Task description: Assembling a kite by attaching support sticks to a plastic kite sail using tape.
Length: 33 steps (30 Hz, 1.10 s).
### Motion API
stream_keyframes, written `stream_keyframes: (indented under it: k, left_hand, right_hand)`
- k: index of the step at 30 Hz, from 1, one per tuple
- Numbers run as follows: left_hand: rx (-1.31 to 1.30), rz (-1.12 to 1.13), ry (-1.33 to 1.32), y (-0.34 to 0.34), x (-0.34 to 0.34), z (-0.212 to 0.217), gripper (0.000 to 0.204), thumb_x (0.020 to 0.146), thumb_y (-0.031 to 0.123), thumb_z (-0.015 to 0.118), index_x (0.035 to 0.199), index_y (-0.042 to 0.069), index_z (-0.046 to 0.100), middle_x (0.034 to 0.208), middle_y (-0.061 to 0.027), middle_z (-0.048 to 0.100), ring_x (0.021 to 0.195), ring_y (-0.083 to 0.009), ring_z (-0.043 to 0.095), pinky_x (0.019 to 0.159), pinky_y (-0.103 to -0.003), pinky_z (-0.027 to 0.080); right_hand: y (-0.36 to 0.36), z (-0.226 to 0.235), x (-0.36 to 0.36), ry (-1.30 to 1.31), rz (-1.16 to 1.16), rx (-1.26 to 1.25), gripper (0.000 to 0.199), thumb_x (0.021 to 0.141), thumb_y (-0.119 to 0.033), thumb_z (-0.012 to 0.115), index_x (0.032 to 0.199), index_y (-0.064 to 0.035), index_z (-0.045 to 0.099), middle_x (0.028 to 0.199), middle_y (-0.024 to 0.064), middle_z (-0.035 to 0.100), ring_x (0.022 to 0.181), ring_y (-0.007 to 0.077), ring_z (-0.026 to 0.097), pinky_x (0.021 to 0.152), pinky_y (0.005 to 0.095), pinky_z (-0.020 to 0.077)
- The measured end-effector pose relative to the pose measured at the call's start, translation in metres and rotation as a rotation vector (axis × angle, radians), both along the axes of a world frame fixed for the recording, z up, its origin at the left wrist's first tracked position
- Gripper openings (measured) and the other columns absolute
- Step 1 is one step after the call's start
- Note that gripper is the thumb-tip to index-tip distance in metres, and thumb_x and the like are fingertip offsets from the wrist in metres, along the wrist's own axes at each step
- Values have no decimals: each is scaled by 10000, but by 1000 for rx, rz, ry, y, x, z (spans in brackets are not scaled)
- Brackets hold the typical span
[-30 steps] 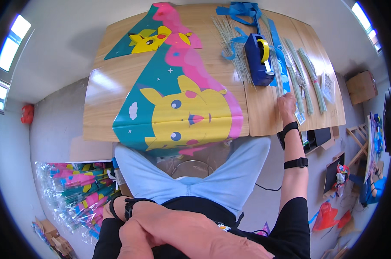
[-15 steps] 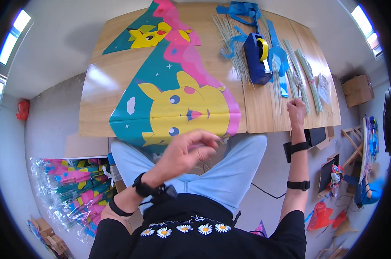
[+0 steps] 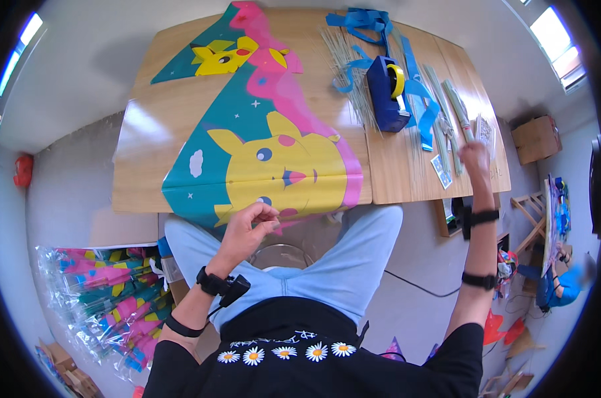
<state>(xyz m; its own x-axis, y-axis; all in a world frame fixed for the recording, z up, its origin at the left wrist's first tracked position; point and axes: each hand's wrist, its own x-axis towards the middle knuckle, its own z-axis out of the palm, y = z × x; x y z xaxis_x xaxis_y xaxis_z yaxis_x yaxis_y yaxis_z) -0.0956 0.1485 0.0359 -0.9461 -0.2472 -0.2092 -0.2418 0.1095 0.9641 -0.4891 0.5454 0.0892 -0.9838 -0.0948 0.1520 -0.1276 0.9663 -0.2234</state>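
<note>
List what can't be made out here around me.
- Head view, right hand: blur and curled fingers hide whether it grips anything.
- Head view, left hand: its curled fingers hide whether they pinch the printed sheet.
- Head view, clear bag: partly behind the right hand; contents too small.
- Head view, co-worker at far right: too small to tell what they handle.

L hand [image 3: 249,227]: fingers [image 3: 264,208] half-curled, L arm [image 3: 197,302] bent | R hand [image 3: 475,159]: curled, R arm [image 3: 480,255] extd fwd
</note>
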Motion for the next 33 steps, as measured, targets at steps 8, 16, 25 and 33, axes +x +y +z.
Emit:
stream_keyframes:
  k: [8, 16, 25, 33]
  left_hand:
    - [-70, 87, -38, -15, 26, -19, 136, 855, 22, 669, 968, -41, 628, 852, -68, 666, 808, -118, 631, 740, -268, 514]
    - [-392, 114, 175, -1, 5, 4, 159, 825, -3, 657, 984, -5, 644, 924, -95, 673, 871, -207, 641, 801, -321, 505]
    - [-1073, 87, 483, -12, -21, 37, 224, 773, 44, 697, 995, 62, 671, 1004, -94, 657, 1000, -278, 586, 881, -398, 437]
    - [-819, 0, 330, -21, 1, 15, 75, 801, 39, 682, 875, 37, 670, 815, -91, 659, 804, -291, 607, 749, -385, 428]
  right_hand:
    - [80, 0, 183, -381, -13, -449, 34, 765, 6, 623, 733, -7, 628, 610, -8, 559, 548, 65, 490, 505, 228, 371]
    - [57, 18, 227, -528, 48, -617, 43, 802, -12, 612, 770, -33, 631, 628, -27, 552, 550, 21, 433, 487, 197, 308]
    - [-107, -15, 215, -753, 709, -575, 69, 770, 7, 650, 810, 26, 598, 671, 57, 546, 647, 131, 504, 593, 293, 418]
    - [-154, -17, 199, -811, 782, -576, 79, 779, -13, 660, 817, 30, 605, 674, 83, 558, 665, 174, 536, 616, 320, 439]
